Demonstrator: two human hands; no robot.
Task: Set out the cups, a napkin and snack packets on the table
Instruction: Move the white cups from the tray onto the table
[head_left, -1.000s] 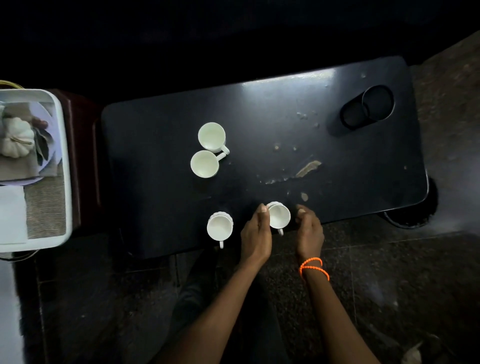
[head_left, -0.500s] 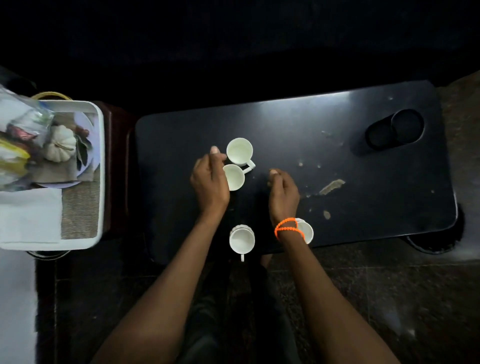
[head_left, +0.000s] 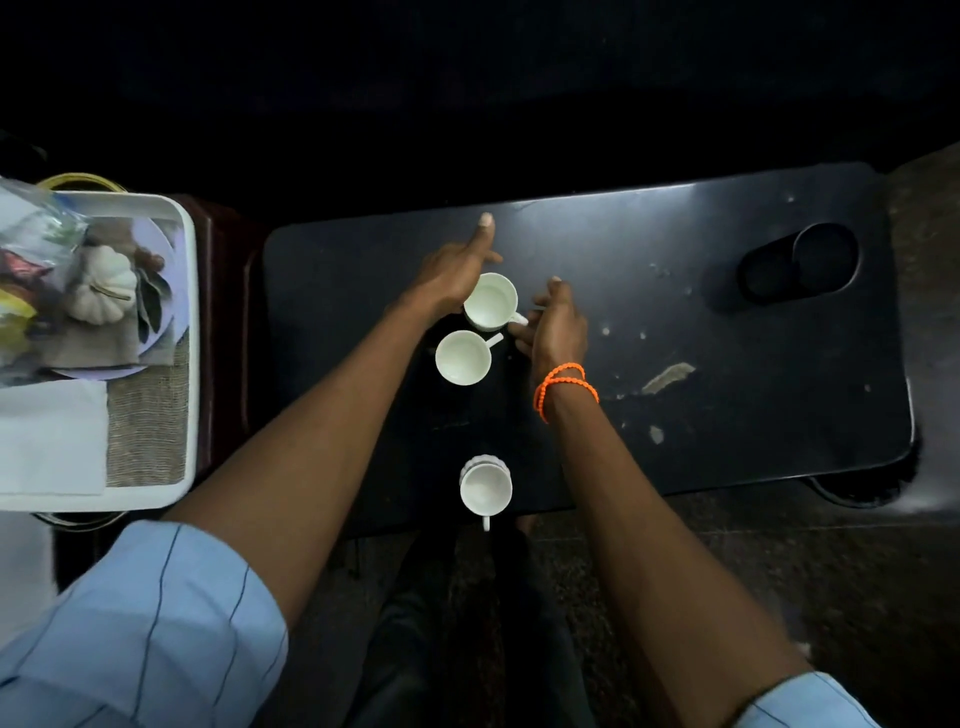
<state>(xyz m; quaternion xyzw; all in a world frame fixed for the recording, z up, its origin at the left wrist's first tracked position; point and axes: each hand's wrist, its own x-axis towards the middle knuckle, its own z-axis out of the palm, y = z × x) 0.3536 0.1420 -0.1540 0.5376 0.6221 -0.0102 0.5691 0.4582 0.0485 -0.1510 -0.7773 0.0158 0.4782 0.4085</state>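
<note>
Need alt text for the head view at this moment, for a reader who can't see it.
Both hands close around the farthest of three white cups on a dark table: left hand at the far cup, right hand at its handle. A white tray with napkin and packets sits left.
</note>
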